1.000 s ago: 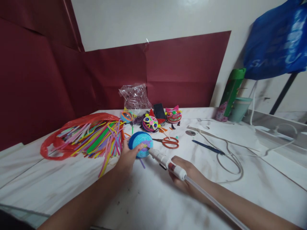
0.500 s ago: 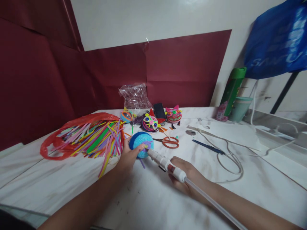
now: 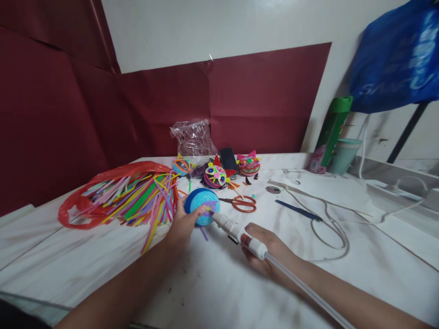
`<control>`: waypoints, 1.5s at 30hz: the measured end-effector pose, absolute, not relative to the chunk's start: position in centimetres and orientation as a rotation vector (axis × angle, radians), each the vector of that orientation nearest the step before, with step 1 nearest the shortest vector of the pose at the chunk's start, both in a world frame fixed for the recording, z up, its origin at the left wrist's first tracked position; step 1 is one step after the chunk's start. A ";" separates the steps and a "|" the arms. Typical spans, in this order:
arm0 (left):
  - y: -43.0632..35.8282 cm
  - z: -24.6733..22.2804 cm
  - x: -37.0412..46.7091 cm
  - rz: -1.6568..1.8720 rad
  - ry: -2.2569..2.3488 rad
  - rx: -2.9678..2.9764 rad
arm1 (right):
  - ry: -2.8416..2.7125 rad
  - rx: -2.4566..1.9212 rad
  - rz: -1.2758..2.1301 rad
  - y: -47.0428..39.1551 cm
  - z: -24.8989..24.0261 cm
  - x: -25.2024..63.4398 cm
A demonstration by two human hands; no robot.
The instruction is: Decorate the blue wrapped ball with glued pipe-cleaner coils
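A round blue coil of pipe cleaners (image 3: pixel 201 197), with a purple and yellow middle, is held in my left hand (image 3: pixel 181 224); the thumb lies across its face. My right hand (image 3: pixel 265 249) is closed around a white hot glue gun (image 3: pixel 228 226) with a clear glue stick (image 3: pixel 302 288) trailing from its back. The gun's nozzle points at the purple centre, at or very near its surface; I cannot tell whether they touch. Beneath the coil a short purple strip (image 3: pixel 204 234) shows. Orange-handled scissors (image 3: pixel 244 203) lie just behind, their blades partly hidden by the coil.
Left of my hands is a red plastic bag (image 3: pixel 73 219) of colourful pipe cleaners (image 3: pixel 137 198). Decorated cat-face balls (image 3: pixel 215 175), a phone (image 3: pixel 228 160) and clear wrapping (image 3: pixel 194 137) stand at the back. On the right lie a dark blue pen-like tool (image 3: pixel 298 210) and a cable (image 3: pixel 345 240).
The glue gun's nozzle has shifted very slightly to the right, away from the coil's centre. My left hand and the coil stay almost still.
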State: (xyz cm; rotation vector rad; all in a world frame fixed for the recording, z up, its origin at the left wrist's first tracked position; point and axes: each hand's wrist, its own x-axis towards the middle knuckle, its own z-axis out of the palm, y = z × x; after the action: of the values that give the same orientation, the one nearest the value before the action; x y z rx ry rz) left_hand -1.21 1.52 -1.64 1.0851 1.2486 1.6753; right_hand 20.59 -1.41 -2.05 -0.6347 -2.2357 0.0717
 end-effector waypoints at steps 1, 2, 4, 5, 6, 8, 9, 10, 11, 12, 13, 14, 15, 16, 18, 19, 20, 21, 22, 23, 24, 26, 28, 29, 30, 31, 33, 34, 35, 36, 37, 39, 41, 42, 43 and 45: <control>1.5 -1.7 -1.2 1.673 1.247 1.089 | -2.241 -0.637 0.069 -1.4 -2.0 20.6; 1.6 -1.7 -1.3 1.669 1.249 1.094 | -2.241 -0.641 0.062 -1.5 -2.0 20.6; 1.7 -1.8 -1.3 1.667 1.262 1.098 | -2.234 -0.653 0.055 -1.5 -2.0 20.6; 1.7 -1.8 -1.3 1.667 1.265 1.100 | -2.227 -0.652 0.057 -1.6 -1.9 20.6; 1.7 -1.8 -1.3 1.666 1.268 1.098 | -2.223 -0.651 0.064 -1.6 -1.9 20.6; 1.7 -1.7 -1.2 1.654 1.276 1.089 | -2.226 -0.648 0.077 -1.6 -1.9 20.6; 1.6 -1.7 -1.2 1.647 1.280 1.087 | -2.227 -0.646 0.077 -1.6 -1.9 20.6; 1.6 -1.6 -1.2 1.637 1.282 1.088 | -2.232 -0.645 0.077 -1.6 -1.9 20.6; 1.6 -1.6 -1.2 1.633 1.286 1.088 | -2.239 -0.647 0.079 -1.6 -1.8 20.6; 1.6 -1.6 -1.2 1.631 1.289 1.088 | -2.244 -0.648 0.084 -1.6 -1.8 20.7; 1.6 -1.6 -1.2 1.632 1.287 1.086 | -2.248 -0.646 0.092 -1.6 -1.7 20.7; 1.6 -1.6 -1.1 1.633 1.283 1.084 | -2.250 -0.638 0.101 -1.7 -1.7 20.7; 1.6 -1.6 -1.1 1.633 1.277 1.083 | -2.249 -0.632 0.108 -1.7 -1.6 20.8; 1.6 -1.7 -1.1 1.633 1.275 1.085 | -2.247 -0.628 0.113 -1.7 -1.5 20.8; 1.6 -1.8 -1.2 1.634 1.266 1.089 | -2.235 -0.634 0.118 -1.8 -1.5 20.7; 1.6 -1.8 -1.2 1.640 1.259 1.087 | -2.228 -0.639 0.117 -1.8 -1.5 20.7; 1.7 -1.9 -1.2 1.649 1.250 1.079 | -2.224 -0.646 0.112 -1.8 -1.6 20.6; 1.7 -1.9 -1.3 1.660 1.236 1.071 | -2.223 -0.648 0.103 -1.7 -1.7 20.6; 1.8 -1.9 -1.3 1.668 1.223 1.061 | -2.223 -0.641 0.090 -1.7 -1.8 20.5; 1.8 -1.9 -1.4 1.672 1.216 1.052 | -2.227 -0.631 0.079 -1.6 -1.9 20.5; 1.8 -1.9 -1.4 1.675 1.223 1.042 | -2.226 -0.620 0.066 -1.6 -1.9 20.5; 1.8 -1.8 -1.4 1.672 1.238 1.031 | -2.208 -0.621 0.050 -1.5 -1.9 20.5; 1.8 -1.7 -1.3 1.671 1.240 1.032 | -2.192 -0.624 0.035 -1.6 -1.8 20.6; 1.8 -1.7 -1.3 1.669 1.235 1.035 | -2.195 -0.616 0.030 -1.6 -1.6 20.6; 1.7 -1.7 -1.2 1.666 1.227 1.040 | -2.200 -0.607 0.030 -1.6 -1.5 20.6; 1.7 -1.7 -1.2 1.665 1.221 1.047 | -2.210 -0.599 0.041 -1.7 -1.4 20.6; 1.7 -1.8 -1.2 1.668 1.223 1.058 | -2.213 -0.605 0.068 -1.7 -1.3 20.5; 1.6 -1.8 -1.2 1.672 1.223 1.062 | -2.208 -0.615 0.072 -1.7 -1.3 20.5; 1.6 -1.8 -1.2 1.675 1.221 1.066 | -2.196 -0.621 0.064 -1.7 -1.4 20.4; 1.6 -1.8 -1.2 1.677 1.220 1.068 | -2.194 -0.621 0.054 -1.7 -1.4 20.4; 1.6 -1.7 -1.2 1.678 1.218 1.066 | -2.195 -0.609 0.042 -1.7 -1.4 20.4; 1.6 -1.7 -1.2 1.674 1.224 1.067 | -2.205 -0.595 0.038 -1.7 -1.5 20.5; 1.6 -1.7 -1.2 1.667 1.243 1.081 | -2.213 -0.615 0.054 -1.6 -1.6 20.6; 1.6 -1.7 -1.2 1.663 1.252 1.091 | -2.221 -0.632 0.061 -1.6 -1.7 20.6; 1.6 -1.7 -1.2 1.658 1.257 1.100 | -2.212 -0.647 0.051 -1.6 -1.7 20.6; 1.6 -1.7 -1.2 1.655 1.252 1.112 | -2.213 -0.660 0.031 -1.6 -1.8 20.6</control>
State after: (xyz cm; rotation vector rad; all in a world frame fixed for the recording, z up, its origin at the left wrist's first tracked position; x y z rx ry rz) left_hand -1.23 1.56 -1.75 1.1115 1.2522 1.6546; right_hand 20.56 -1.57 -1.76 -0.6596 -2.2129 0.0310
